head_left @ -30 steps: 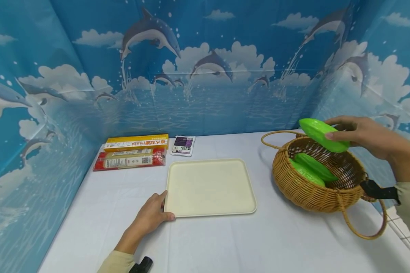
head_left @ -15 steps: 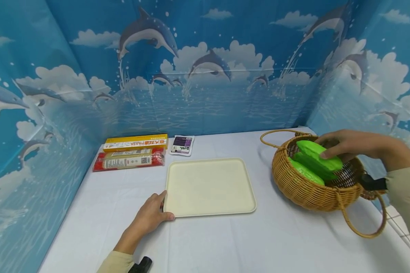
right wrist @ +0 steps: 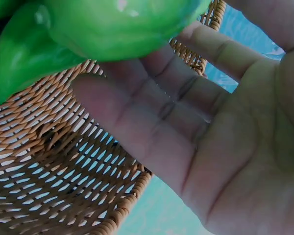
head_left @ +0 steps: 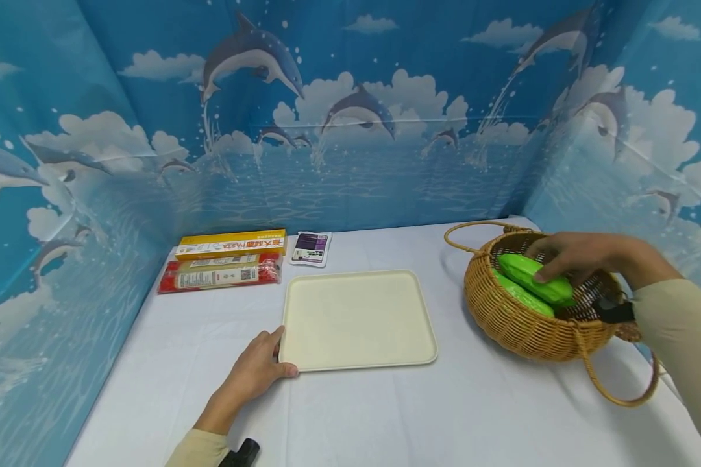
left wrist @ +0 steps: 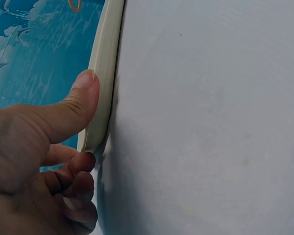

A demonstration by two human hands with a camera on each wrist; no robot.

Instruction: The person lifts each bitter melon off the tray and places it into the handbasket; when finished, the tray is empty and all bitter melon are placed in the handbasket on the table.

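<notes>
My left hand (head_left: pixel 258 368) holds the near left corner of a cream rectangular tray (head_left: pixel 359 321). In the left wrist view, the thumb lies along the tray's edge (left wrist: pixel 104 73) and curled fingers touch its corner. On the right, my right hand (head_left: pixel 584 254) reaches into a round wicker basket (head_left: pixel 514 331). It grips a bright green, pointed, oblong fruit or vegetable (head_left: pixel 534 279) between thumb and fingers. Beneath this lies a bumpy green piece (head_left: pixel 526 298). The right wrist view shows glossy green pieces (right wrist: pixel 112 29) against the fingers; the thumb's contact is cut off there.
A yellow pasta box (head_left: pixel 232 243), a red-ended noodle packet (head_left: pixel 219 272) and a small purple-and-white sachet (head_left: pixel 311 249) lie at the back left. The basket's handles (head_left: pixel 625 401) stick out over the white tablecloth. A dolphin-print curtain (head_left: pixel 350 181) stands behind.
My right hand has lowered the green piece from above the rim into the basket, onto the other green pieces. My left hand and the tray have stayed put.
</notes>
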